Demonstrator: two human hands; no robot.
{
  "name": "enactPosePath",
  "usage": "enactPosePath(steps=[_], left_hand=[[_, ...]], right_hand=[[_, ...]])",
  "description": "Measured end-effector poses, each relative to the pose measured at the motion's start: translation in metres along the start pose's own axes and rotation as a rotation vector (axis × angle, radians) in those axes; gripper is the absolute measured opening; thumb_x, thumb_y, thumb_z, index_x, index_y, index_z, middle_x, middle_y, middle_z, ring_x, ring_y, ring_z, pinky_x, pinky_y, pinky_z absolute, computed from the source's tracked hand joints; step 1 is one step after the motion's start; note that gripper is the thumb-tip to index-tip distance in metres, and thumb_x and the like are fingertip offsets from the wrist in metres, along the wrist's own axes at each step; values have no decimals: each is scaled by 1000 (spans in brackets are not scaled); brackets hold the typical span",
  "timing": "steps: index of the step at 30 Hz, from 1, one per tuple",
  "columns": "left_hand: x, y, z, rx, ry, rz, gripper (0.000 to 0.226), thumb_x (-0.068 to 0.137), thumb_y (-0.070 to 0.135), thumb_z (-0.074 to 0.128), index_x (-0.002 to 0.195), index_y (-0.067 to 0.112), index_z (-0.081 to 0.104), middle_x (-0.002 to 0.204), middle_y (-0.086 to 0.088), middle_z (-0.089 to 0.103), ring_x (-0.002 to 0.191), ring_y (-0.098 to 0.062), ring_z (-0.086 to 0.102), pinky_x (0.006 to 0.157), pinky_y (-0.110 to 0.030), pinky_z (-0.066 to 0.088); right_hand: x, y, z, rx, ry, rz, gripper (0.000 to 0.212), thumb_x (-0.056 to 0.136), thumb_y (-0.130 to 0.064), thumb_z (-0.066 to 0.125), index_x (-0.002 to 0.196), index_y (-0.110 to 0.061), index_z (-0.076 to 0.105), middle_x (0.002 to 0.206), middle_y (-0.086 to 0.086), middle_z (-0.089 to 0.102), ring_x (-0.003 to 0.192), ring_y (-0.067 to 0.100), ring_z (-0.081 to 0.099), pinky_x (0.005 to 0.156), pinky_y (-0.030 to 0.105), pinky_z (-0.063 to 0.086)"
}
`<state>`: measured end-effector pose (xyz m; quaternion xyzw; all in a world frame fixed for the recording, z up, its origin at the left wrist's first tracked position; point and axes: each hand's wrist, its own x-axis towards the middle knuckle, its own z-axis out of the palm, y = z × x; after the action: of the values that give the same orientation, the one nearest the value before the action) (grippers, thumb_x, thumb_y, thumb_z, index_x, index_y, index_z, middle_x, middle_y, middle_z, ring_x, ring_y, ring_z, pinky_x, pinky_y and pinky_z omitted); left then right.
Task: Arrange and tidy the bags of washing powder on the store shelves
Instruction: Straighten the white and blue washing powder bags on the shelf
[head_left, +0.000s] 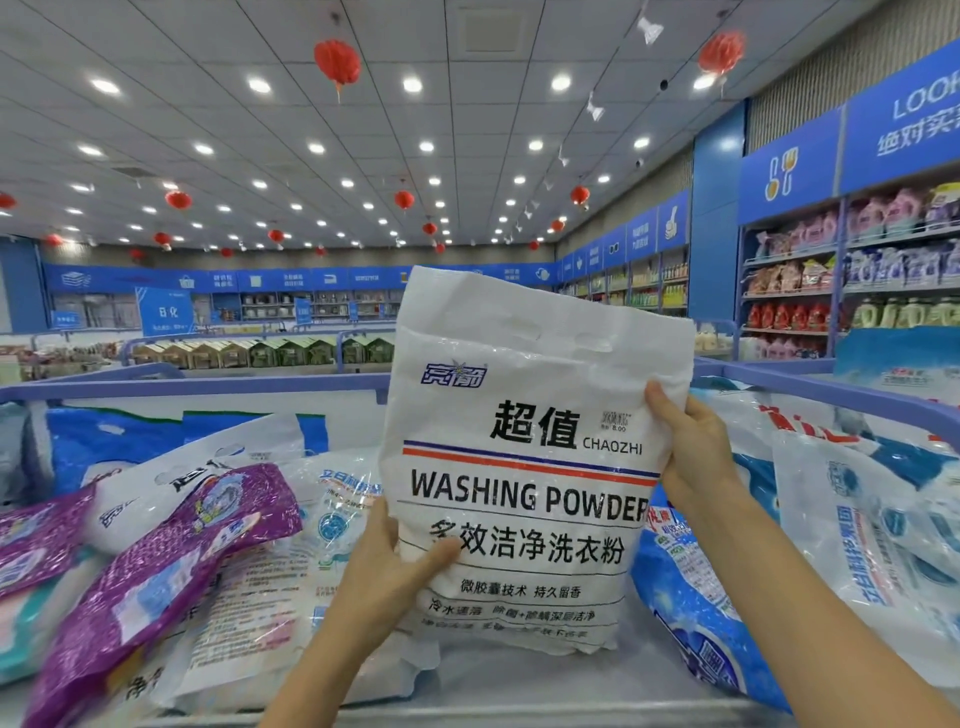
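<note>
Bag (524, 467) stands upright; my left hand (384, 564) pinches its seven o'clock edge, right hand (696, 452) grips three o'clock. I'd set it down level, label forward.

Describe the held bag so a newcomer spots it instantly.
Start at the blue-railed bin. Upright at its middle, gripped by the left hand and right hand, is the white bag. Unlike the purple bag and blue bag beside it, it reads WASHING POWDER in black.

I hold the powder bag (524, 467) upright at centre frame, between loose bags (156, 545) lying in the bin (208, 385).
</note>
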<state>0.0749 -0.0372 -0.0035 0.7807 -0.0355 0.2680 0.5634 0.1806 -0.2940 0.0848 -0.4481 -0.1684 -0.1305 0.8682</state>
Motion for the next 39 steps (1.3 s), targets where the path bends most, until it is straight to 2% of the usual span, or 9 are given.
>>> enactPosePath(steps=[5, 10, 16, 24, 27, 29, 33, 35, 39], left_hand=[[-1, -8, 4, 104, 156, 45, 49, 63, 73, 52, 87, 31, 62, 82, 16, 71, 78, -2, 64, 66, -22, 47], [6, -5, 5, 280, 128, 141, 49, 70, 83, 32, 93, 45, 53, 85, 23, 65, 80, 8, 59, 65, -13, 39], [13, 3, 2, -9, -48, 82, 37, 80, 55, 53, 104, 29, 64, 99, 11, 74, 90, -9, 70, 69, -23, 57], [14, 25, -29, 34, 190, 228, 26, 84, 51, 45, 89, 32, 61, 83, 13, 69, 81, 9, 63, 69, -17, 47], [7, 30, -41, 57, 236, 238, 52, 87, 51, 39, 81, 5, 62, 77, -11, 67, 72, -15, 62, 64, -38, 48], [-3, 36, -47, 51, 251, 237, 68, 87, 51, 38, 76, -14, 53, 70, -29, 59, 63, -24, 51, 59, -40, 42], [-25, 53, -59, 16, 249, 250, 72, 87, 53, 40, 67, -16, 45, 59, -26, 53, 57, -24, 46, 55, -40, 40], [-38, 63, -55, 7, 243, 261, 69, 85, 55, 40, 66, -11, 46, 63, -31, 53, 55, -30, 47, 56, -41, 40], [-68, 72, -16, 4, 135, 309, 61, 83, 55, 38, 60, -1, 42, 57, -19, 48, 52, -13, 42, 56, -25, 35]], right_hand=[[-1, 1, -4, 43, 64, 14, 6, 90, -14, 59, 91, -13, 65, 77, -1, 75, 70, 14, 72, 57, 31, 59], [0, 2, 2, 77, 81, 79, 6, 90, -14, 58, 89, -11, 63, 74, 3, 74, 69, 18, 71, 61, 37, 60], [3, 0, 11, 26, 112, 91, 6, 90, -15, 60, 88, -12, 64, 82, 6, 72, 74, 21, 69, 61, 38, 60], [-9, -44, 63, -6, 63, -66, 5, 89, -12, 62, 85, -10, 63, 67, -1, 73, 62, 15, 71, 51, 28, 56], [-23, -58, 94, 20, 109, -89, 5, 86, -10, 66, 82, -9, 64, 61, 0, 71, 58, 17, 70, 49, 29, 55], [-35, -65, 106, 35, 140, -108, 9, 86, -9, 66, 79, -9, 62, 57, -1, 70, 53, 16, 69, 46, 27, 54], [-62, -87, 97, -142, 106, -124, 4, 87, -13, 65, 84, -10, 64, 73, 1, 71, 62, 14, 69, 57, 30, 56], [-77, -108, 82, -412, 104, -250, 16, 88, -13, 64, 103, -8, 61, 93, 4, 70, 71, 9, 67, 64, 27, 56], [-114, -163, 73, -1036, 165, -982, 62, 77, -39, 68, 128, -22, 38, 124, -1, 48, 104, 9, 48, 91, 18, 39]])
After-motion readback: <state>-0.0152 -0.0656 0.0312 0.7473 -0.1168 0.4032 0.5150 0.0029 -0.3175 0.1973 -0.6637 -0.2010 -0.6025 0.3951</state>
